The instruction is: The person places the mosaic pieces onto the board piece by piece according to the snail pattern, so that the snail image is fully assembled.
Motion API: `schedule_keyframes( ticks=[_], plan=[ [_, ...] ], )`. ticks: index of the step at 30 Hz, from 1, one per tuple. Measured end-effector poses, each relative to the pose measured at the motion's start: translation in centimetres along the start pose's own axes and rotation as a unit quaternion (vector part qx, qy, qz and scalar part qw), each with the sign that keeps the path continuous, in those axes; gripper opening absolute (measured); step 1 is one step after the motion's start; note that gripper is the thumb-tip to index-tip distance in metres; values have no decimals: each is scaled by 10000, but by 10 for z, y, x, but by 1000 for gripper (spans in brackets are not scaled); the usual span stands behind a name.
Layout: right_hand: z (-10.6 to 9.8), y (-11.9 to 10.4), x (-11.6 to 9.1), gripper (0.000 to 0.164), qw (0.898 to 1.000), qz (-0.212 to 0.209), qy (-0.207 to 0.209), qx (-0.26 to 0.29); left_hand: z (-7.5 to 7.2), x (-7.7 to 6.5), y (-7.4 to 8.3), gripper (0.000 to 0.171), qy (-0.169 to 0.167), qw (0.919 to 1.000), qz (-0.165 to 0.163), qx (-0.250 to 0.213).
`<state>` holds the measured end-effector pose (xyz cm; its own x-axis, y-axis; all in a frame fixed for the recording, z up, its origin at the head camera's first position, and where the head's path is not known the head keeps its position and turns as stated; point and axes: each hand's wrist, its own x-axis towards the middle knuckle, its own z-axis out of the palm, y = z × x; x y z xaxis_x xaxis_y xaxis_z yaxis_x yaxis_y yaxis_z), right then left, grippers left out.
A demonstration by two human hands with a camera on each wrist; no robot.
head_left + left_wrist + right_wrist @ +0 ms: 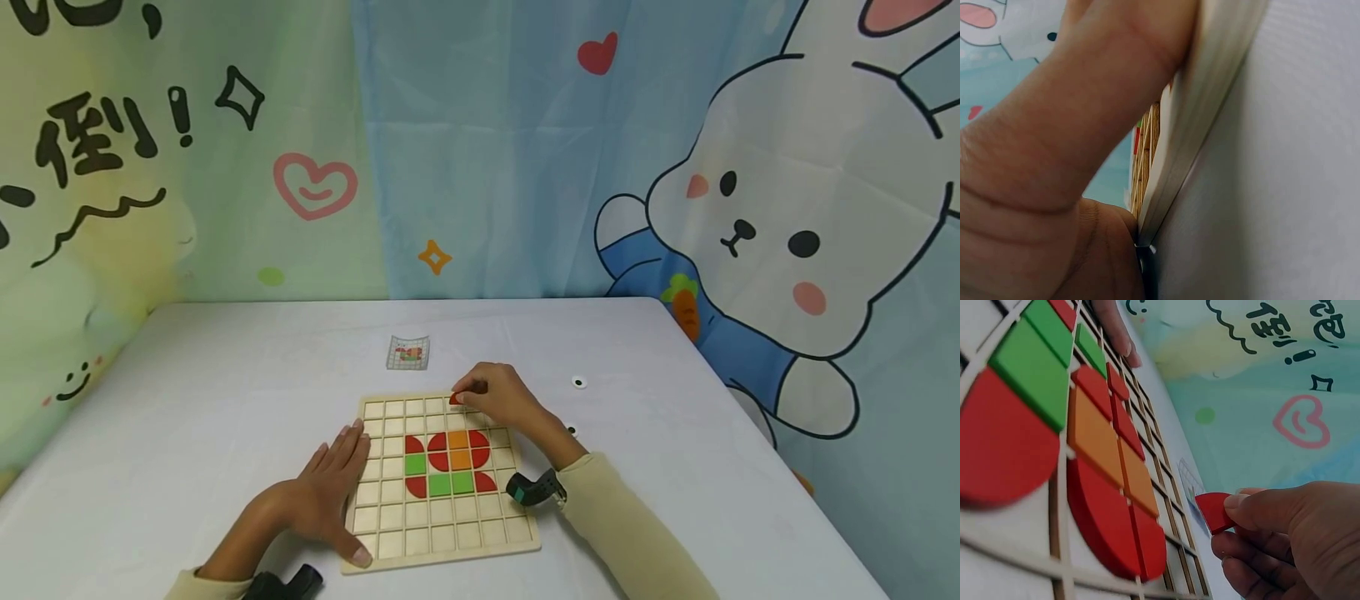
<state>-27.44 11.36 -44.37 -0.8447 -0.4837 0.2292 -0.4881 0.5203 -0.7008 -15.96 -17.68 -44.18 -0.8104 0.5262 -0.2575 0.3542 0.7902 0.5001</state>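
A wooden grid board (405, 543) lies on the white table, with red quarter-circle tiles (485, 482), orange square tiles (459, 458) and green square tiles (452, 483) set in its middle cells. My left hand (326, 487) rests along the board's left edge, fingers straight and thumb at the near left corner. Between thumb and fingers, my right hand (498, 394) pinches a red quarter-circle tile (1213, 511) over the board's far edge. The right wrist view shows this tile held apart from the grid. In the left wrist view, the thumb (1085, 94) lies against the board's side.
Beyond the board lies a small pattern card (408, 353) showing a coloured grid. A white disc with a black dot (579, 382) sits on the table to the right, and a similar one (572, 431) is partly hidden by the right arm. A printed curtain (480, 167) hangs behind the table.
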Motion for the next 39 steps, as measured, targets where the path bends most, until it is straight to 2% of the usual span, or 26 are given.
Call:
schedule_keyframes(
  ticks=[5, 9, 18, 25, 39],
  plan=[
    [5, -5, 1, 12, 9984, -541, -157, 27, 9, 4, -11, 154, 102, 9999, -30, -40],
    [12, -13, 1, 14, 9969, -752, -241, 60, 10, 4, -14, 155, 133, 9999, -20, -30],
    [32, -35, 2, 16, 9947, -609, -757, 323, 13, 8, -19, 156, 140, 9998, -79, 116],
    [43, -47, 3, 15, 9936, -628, -897, 272, 12, 7, -16, 154, 122, 9999, -4, 66],
    [55, -53, 2, 12, 9927, -217, -1169, 190, 9, 5, -14, 153, 43, 9999, 121, -86]
  ],
)
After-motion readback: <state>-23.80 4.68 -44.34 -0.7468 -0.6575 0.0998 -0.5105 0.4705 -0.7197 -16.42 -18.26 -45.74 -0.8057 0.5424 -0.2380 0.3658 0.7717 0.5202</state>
